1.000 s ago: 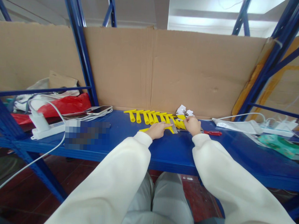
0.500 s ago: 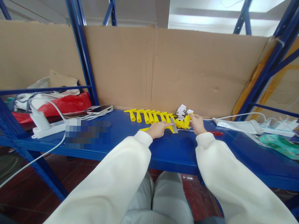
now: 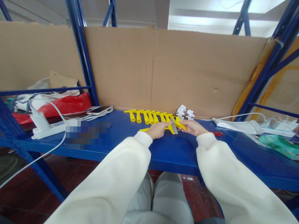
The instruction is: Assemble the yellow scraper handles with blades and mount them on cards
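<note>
Yellow T-shaped pieces (image 3: 147,117) stand side by side in a row just above the centre of the frame, their round ends towards the viewer, on a blue bench (image 3: 174,151). Below that row, the left hand (image 3: 156,130) lies closed over a yellow tool (image 3: 144,129), whose handle pokes out on the picture's left of the wrist; its index finger reaches along to a flat metal blade (image 3: 174,126). Just right of the blade, the right hand (image 3: 195,127) has its fingertips narrowed on a yellow piece (image 3: 181,123) at the right end of the row. Part of a red screwdriver handle (image 3: 216,133) shows beyond the right wrist. White pieces (image 3: 185,112) lie in a small stack above the right hand, near the upright cardboard (image 3: 121,68) that fills the upper middle. At centre left are a phone (image 3: 100,110), a white power strip (image 3: 49,129) and a red bag (image 3: 67,104), with a pixelated patch in front. A white pouch (image 3: 239,126) and a green packet (image 3: 280,146) lie at the right. Cream sleeves (image 3: 110,172) rise from the lower corners.
</note>
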`<act>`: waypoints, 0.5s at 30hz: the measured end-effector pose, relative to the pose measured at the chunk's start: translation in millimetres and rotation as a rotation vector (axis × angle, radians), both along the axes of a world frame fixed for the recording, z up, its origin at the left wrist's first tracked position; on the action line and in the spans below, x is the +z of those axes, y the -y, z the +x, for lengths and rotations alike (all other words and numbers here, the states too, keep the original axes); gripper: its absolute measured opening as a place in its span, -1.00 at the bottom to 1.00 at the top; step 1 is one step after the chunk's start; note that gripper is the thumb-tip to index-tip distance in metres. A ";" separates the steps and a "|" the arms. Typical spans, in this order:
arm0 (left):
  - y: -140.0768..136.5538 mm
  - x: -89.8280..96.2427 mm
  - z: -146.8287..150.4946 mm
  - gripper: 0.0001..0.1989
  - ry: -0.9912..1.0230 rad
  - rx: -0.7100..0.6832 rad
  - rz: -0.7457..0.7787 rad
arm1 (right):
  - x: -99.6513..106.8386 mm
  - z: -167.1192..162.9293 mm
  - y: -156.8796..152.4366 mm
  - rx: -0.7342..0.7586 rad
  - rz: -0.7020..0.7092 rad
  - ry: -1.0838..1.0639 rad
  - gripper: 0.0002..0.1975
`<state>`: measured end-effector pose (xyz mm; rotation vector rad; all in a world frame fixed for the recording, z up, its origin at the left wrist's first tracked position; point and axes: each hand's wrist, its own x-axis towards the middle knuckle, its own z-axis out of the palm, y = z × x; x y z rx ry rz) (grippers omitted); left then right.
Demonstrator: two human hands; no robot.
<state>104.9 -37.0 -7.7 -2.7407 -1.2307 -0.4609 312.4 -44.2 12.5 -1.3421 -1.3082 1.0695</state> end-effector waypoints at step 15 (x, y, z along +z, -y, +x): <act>2.8 0.4 1.9 -0.30 0.011 0.051 -0.045 | -7.1 -21.1 2.0 -0.146 0.140 0.134 -0.73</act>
